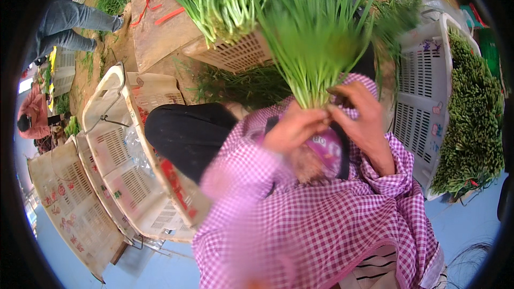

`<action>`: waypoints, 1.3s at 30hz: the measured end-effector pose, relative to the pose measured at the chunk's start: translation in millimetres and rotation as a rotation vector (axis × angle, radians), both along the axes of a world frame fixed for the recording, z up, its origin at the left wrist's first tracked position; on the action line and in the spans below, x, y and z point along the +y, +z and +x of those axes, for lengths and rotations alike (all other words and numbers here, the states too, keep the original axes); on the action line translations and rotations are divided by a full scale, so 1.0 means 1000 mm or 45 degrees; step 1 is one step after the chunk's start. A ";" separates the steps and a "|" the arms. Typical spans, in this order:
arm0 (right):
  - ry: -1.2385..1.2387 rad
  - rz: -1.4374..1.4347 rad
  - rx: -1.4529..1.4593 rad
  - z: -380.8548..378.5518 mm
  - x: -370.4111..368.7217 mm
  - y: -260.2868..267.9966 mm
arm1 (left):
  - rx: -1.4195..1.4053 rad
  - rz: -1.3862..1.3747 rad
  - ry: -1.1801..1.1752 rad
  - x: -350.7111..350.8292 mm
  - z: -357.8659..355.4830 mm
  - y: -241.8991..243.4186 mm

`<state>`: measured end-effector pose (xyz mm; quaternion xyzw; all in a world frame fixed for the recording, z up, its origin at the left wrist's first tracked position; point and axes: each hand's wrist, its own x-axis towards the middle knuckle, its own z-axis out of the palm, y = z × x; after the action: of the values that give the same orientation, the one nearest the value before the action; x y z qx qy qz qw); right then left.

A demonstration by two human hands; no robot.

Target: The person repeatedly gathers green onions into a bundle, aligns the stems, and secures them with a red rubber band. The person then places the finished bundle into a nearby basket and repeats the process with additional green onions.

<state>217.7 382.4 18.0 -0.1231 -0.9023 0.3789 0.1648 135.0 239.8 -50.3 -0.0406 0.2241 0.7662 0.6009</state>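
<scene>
My left hand point(295, 127) grips a bunch of green chives point(311, 76) low on its pale stalk ends, above my lap. The bunch stands roughly upright, its leaves fanning away from me, partly blurred. Beside the base, my right hand point(361, 116) has its thumb and forefinger apart. The thumb tip is against the bunch's lower end and the forefinger is by the stalks; nothing shows in the gap between them. Ahead of me, more chives point(229, 4) lie in a heap over an upturned plastic crate point(237, 53), pale ends toward me.
On my right stands a white crate point(421, 96) packed with chives point(470, 124), cut ends up. An open crate point(128, 160) holding clear plastic is on my left. Red ties point(149, 0) lie on a board point(160, 28). Loose greens point(249, 84) cover the ground; a person in jeans point(76, 20) is farther left.
</scene>
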 end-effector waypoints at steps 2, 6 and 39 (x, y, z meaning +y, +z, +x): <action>0.011 0.180 0.009 -0.005 -0.002 -0.003 | 0.001 -0.001 -0.005 -0.001 0.000 0.000; -0.004 0.117 -0.015 -0.005 -0.004 -0.009 | -0.013 0.014 0.013 -0.002 0.001 0.001; 0.138 -0.217 -0.174 0.001 0.000 -0.003 | 0.073 -0.185 0.003 -0.007 0.002 -0.001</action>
<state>218.2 382.0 15.0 -0.1130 -0.8812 0.4535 0.0712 137.2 233.2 -50.9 -0.0623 0.2961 0.7495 0.5888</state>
